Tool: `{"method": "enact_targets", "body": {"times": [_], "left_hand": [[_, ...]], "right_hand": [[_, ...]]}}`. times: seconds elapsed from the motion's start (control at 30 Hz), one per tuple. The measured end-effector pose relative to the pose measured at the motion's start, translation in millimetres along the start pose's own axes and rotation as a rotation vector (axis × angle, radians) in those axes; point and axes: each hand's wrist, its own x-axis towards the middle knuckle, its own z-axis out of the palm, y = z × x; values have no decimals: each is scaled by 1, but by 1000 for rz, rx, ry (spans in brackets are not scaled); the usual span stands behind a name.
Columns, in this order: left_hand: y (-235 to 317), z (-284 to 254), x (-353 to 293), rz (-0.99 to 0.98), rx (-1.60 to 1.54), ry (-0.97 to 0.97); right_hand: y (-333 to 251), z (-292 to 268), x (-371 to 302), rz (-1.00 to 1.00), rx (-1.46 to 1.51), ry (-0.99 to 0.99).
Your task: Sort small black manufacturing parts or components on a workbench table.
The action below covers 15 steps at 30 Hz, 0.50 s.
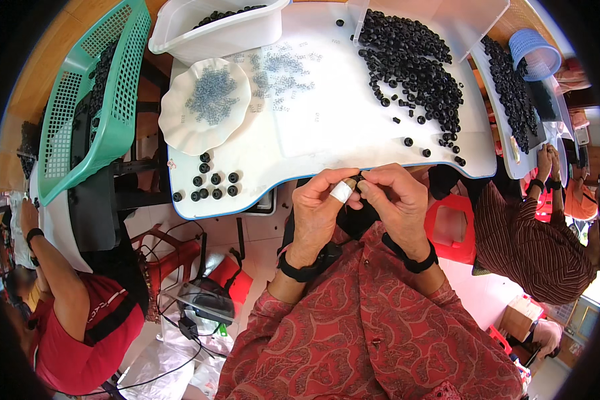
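Note:
My left hand (315,212) and my right hand (401,207) meet just off the table's near edge, fingertips together. Between them they pinch a small round black part (359,178), mostly covered by the fingers. White tape wraps one finger of the left hand. On the table to the left stand several round black parts (216,179) in loose rows. Behind these, a white scalloped plate (174,131) bears a heap of tiny clear bluish pieces (212,95). More such pieces (283,70) lie scattered beside the plate. A big pile of black parts (410,60) spreads over the right side.
A white tub (223,37) with black parts stands at the back left; a clear bin (470,27) lies behind the pile. Left of the table is a green basket (121,90). Co-workers sit on both sides, one in a red shirt (93,333), another in striped clothing (527,243).

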Motion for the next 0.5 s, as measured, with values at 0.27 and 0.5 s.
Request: {"method": "enact_targets", "body": {"times": [0.27,0.5], "left_hand": [[-3,2,-1,-59,-26,73],[-5,5,-3,-66,-41,122]], "right_hand": [[-1,0,0,-64,-141,-28],[-1,2,-7,-31,-122,-20]]}}
